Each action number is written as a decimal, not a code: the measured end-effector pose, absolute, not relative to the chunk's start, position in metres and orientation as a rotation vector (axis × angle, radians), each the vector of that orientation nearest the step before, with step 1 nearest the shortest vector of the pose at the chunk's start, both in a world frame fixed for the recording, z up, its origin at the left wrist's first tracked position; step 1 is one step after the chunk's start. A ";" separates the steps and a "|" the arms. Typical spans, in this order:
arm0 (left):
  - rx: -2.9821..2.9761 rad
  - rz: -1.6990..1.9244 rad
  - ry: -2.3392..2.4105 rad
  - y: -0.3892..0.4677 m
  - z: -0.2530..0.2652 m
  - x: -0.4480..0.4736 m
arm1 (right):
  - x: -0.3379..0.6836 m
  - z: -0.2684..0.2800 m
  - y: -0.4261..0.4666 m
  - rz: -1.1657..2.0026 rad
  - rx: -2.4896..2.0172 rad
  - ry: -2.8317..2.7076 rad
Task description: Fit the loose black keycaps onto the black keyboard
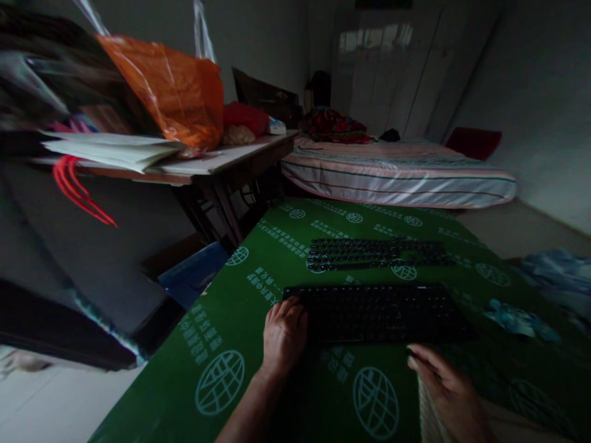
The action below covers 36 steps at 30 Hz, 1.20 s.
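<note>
A black keyboard (369, 314) lies flat on a green table cover (277, 258) printed with white globes and lettering. My left hand (285, 326) grips its left end, fingers curled over the edge. Just off the keyboard's front edge, my right hand (443, 381) pinches a small black piece (410, 352), which looks like a keycap, between thumb and fingers. A pale woven cloth (429, 409) hangs below that hand; whether the palm holds it too is unclear. Behind the keyboard, loose black keycaps (351, 253) lie in rows.
A crumpled blue packet (521, 319) sits right of the keyboard. At left, a side desk (221, 161) bears an orange plastic bag (170, 89) and papers (111, 147). Beyond the green table stands a bed (397, 169). Bluish fabric (558, 274) lies at the far right.
</note>
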<state>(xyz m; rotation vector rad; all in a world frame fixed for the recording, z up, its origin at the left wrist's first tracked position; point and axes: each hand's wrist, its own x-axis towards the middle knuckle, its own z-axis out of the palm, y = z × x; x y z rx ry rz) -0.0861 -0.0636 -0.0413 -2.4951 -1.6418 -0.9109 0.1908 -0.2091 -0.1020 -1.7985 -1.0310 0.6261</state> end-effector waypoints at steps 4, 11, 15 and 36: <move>-2.521 -0.977 -1.673 -0.061 -0.041 -0.089 | 0.188 -0.098 -0.208 0.653 -1.770 -1.007; -2.571 -1.104 -1.711 -0.056 -0.040 -0.093 | 0.184 -0.087 -0.203 0.611 -1.748 -1.034; -2.586 -1.228 -1.789 -0.054 -0.038 -0.095 | 0.183 -0.086 -0.203 0.617 -1.752 -1.008; -2.287 -1.689 -2.248 -0.043 -0.049 -0.109 | 0.182 -0.088 -0.199 0.707 -1.714 -0.903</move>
